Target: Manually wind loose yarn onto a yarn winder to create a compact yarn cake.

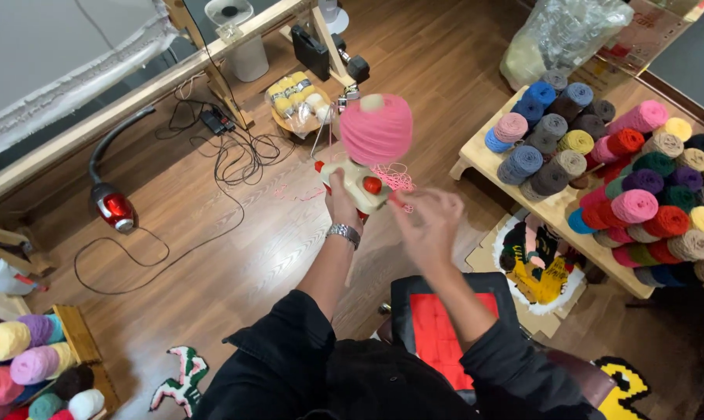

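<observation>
A cream yarn winder (357, 183) with red knobs carries a fat pink yarn cake (377, 128) on its spindle. My left hand (341, 204), with a silver watch on its wrist, grips the winder's base from below. My right hand (428, 222) is blurred just right of the winder, at its crank, with loose pink thread (395, 177) tangled beside it. Whether those fingers close on the handle is lost in the blur.
A low wooden table (558, 210) at the right holds several coloured yarn balls. More yarn lies in a shelf (76, 330) at lower left. On the wooden floor are a red vacuum (115, 206), black cables (235, 152), a bag of yellow yarn (296, 95) and small tufted rugs (538, 268).
</observation>
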